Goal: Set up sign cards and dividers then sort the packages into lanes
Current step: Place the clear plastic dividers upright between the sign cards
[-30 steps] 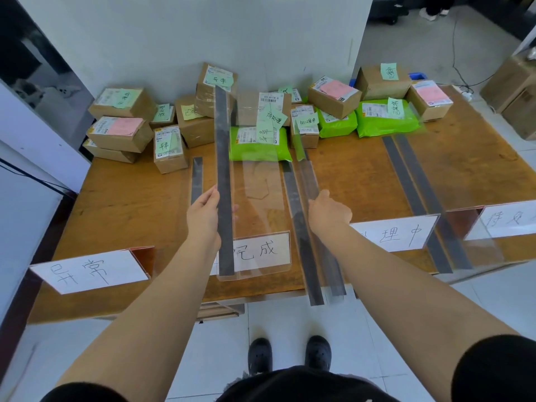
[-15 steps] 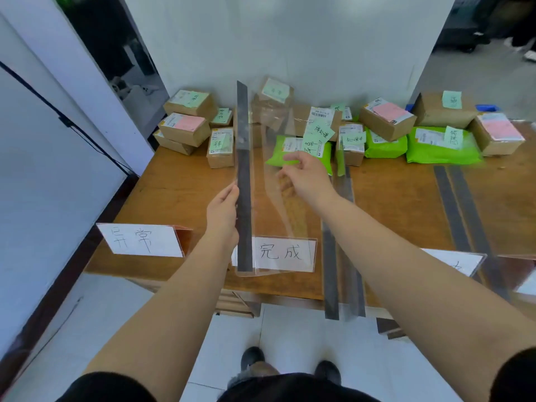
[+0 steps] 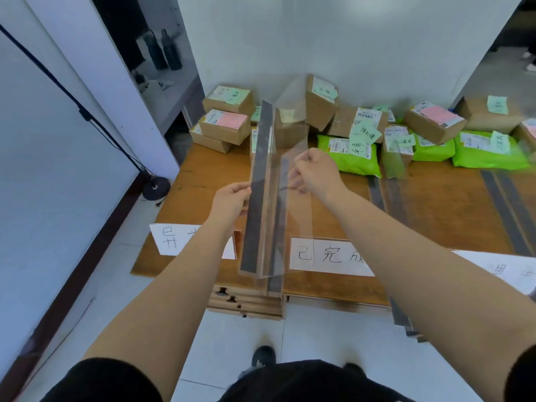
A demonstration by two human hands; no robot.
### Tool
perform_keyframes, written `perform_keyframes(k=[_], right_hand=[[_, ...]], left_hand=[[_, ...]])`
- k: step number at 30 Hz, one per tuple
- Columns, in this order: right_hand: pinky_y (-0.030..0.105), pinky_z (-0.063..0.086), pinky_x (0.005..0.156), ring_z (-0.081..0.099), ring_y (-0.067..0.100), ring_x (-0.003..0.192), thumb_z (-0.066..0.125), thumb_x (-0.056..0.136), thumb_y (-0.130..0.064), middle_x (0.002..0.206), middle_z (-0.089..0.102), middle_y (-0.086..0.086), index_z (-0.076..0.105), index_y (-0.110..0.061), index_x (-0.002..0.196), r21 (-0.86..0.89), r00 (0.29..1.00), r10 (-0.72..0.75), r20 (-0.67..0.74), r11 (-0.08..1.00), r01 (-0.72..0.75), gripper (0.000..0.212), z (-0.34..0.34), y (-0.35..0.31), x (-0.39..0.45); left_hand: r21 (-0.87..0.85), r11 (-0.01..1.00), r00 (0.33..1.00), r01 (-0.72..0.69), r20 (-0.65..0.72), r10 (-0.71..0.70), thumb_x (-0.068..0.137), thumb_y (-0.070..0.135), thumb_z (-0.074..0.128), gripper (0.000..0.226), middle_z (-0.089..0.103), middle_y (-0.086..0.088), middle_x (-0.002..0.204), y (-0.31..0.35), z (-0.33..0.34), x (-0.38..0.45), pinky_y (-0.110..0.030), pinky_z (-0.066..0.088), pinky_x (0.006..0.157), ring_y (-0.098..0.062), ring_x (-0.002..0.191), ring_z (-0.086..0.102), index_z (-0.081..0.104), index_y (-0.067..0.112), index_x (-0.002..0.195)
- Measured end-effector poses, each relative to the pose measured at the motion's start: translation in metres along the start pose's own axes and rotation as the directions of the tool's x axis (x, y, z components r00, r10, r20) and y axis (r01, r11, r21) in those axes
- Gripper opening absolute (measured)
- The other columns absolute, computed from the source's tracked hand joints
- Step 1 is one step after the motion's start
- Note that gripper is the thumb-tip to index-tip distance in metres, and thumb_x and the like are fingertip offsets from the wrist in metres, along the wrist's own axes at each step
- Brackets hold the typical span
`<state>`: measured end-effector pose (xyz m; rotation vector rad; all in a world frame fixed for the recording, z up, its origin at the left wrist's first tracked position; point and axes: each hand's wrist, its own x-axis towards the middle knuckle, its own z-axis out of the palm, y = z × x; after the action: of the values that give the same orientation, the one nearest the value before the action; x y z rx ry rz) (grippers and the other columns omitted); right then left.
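I hold a long clear acrylic divider [image 3: 261,181] with a dark base strip above the left part of the wooden table [image 3: 197,181]. My left hand [image 3: 230,200] grips its left edge at mid-length. My right hand [image 3: 314,172] pinches the clear upright panel from the right. The divider runs from the table's front edge toward the packages. White sign cards [image 3: 327,256] stand along the front edge. Cardboard boxes [image 3: 224,126] and green mailer bags [image 3: 349,155] with sticky notes lie at the back.
Two more dividers with dark strips lie on the table, one in the middle [image 3: 383,198] and one at the right [image 3: 504,204]. A white wall stands behind the packages. A black stand base [image 3: 155,187] sits on the floor left of the table.
The divider has been carried leftward and lifted off the table. My right hand moved from the table's middle divider onto the clear panel. My view swung left.
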<state>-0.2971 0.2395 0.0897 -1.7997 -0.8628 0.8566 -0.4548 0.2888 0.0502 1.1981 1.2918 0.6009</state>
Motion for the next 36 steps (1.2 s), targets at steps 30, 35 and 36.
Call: perform_keyframes(k=[30, 35, 36], right_hand=[[0.032, 0.049, 0.073, 0.062, 0.026, 0.096, 0.037, 0.099, -0.018, 0.109, 0.062, 0.012, 0.051, -0.007, 0.116, -0.611, 0.98, 0.152, -0.125, 0.767, -0.197, 0.025, 0.115, 0.044, -0.017], [0.035, 0.053, 0.09, 0.06, 0.025, 0.106, 0.036, 0.099, -0.016, 0.119, 0.06, 0.011, 0.048, -0.009, 0.125, -0.596, 0.986, 0.145, -0.082, 0.786, -0.165, 0.029, 0.112, 0.057, -0.028], [0.035, 0.052, 0.091, 0.06, 0.025, 0.107, 0.037, 0.099, -0.017, 0.12, 0.059, 0.011, 0.048, -0.009, 0.125, -0.591, 0.985, 0.153, -0.075, 0.789, -0.168, 0.03, 0.111, 0.057, -0.029]], left_hand=[[0.097, 0.988, 0.844, 0.117, 0.515, -0.151, 0.088, -0.003, 0.042, 0.059, 0.051, 0.002, 0.129, -0.053, -0.019, 0.029, -0.037, 0.042, 0.101, -0.022, 0.125, 0.047, 0.041, 0.027, 0.139], [0.076, 0.997, 0.813, 0.014, 0.58, -0.055, 0.084, -0.005, 0.059, 0.065, 0.055, 0.016, 0.113, -0.07, -0.025, 0.021, -0.016, 0.054, 0.079, 0.001, 0.103, 0.055, 0.04, 0.022, 0.139], [0.07, 0.998, 0.816, 0.005, 0.577, -0.045, 0.082, -0.006, 0.062, 0.066, 0.054, 0.019, 0.109, -0.072, -0.025, 0.02, -0.011, 0.053, 0.073, 0.005, 0.098, 0.053, 0.041, 0.02, 0.139]])
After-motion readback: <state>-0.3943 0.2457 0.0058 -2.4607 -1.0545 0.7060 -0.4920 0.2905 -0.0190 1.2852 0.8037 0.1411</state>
